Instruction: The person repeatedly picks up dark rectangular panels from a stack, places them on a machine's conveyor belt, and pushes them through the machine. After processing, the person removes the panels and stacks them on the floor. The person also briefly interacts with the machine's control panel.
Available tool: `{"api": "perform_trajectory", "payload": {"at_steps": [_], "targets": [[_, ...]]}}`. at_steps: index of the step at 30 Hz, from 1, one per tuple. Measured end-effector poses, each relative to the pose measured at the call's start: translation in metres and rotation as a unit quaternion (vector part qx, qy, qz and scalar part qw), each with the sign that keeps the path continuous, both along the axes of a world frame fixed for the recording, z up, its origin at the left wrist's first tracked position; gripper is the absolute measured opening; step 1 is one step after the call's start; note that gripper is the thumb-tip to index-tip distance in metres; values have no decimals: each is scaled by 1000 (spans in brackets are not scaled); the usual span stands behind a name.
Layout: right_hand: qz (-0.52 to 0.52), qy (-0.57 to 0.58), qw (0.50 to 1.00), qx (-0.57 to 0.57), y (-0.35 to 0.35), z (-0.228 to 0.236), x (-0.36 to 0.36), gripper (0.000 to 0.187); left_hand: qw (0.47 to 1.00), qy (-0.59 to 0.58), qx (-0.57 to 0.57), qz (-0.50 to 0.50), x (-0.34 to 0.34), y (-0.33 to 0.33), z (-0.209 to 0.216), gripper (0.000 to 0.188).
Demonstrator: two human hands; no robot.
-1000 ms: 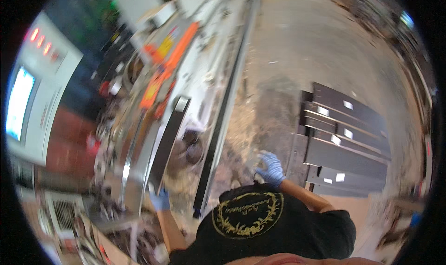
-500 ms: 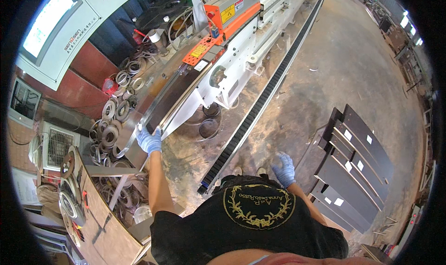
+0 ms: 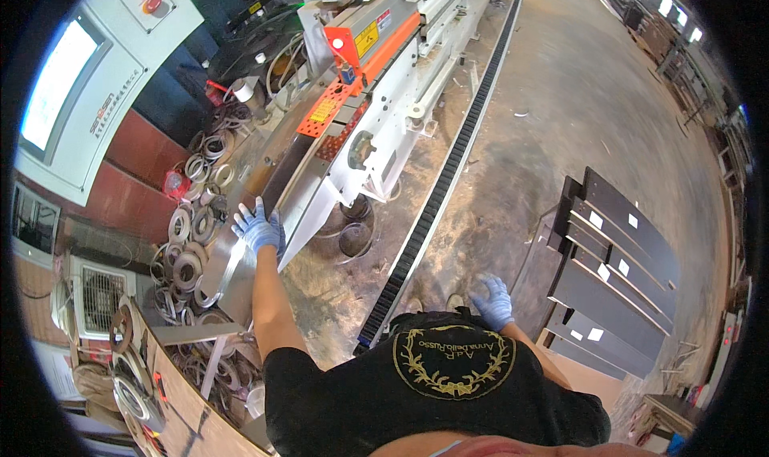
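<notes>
one long machine [image 3: 396, 88] and one black track [image 3: 440, 189] show. the left hand [image 3: 259, 229] reaches forward, released, fingers fanned; the right hand [image 3: 491, 303] hangs loosely opened.

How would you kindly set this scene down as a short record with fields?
left hand: gloved, spread open at the metal bed; contact unclear
right hand: gloved, apparently empty, low beside the body
machine: white and orange
right of machine: black ribbed track
far right: dark panels, white labels
left: loose coils, lit screen
</notes>
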State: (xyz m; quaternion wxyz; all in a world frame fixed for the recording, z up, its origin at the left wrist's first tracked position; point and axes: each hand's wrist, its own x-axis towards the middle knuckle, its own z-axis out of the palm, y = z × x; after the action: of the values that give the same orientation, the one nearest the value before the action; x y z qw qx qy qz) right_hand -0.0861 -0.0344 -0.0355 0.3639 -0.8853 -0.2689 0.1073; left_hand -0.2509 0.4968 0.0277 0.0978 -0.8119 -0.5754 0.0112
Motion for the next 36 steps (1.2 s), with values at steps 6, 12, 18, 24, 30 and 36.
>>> {"api": "perform_trajectory", "payload": {"at_steps": [6,12,18,24,30,36], "targets": [[-7,21,998,-58,3,-2,-4,49,1000,2,0,-6,21,9,-2,61],[3,26,996,-87,6,-6,-3,53,999,-8,-42,23,37,1,12,62],[-1,39,993,-114,12,1,1,53,999,-10,-27,17,41,5,7,62],[-7,64,991,-117,15,8,0,53,1000,-12,-22,15,44,7,5,62],[5,50,993,-111,13,0,3,53,1000,-19,-14,12,47,12,-1,62],[3,64,989,-132,18,10,7,51,999,-30,-17,17,47,12,-1,63]]}}
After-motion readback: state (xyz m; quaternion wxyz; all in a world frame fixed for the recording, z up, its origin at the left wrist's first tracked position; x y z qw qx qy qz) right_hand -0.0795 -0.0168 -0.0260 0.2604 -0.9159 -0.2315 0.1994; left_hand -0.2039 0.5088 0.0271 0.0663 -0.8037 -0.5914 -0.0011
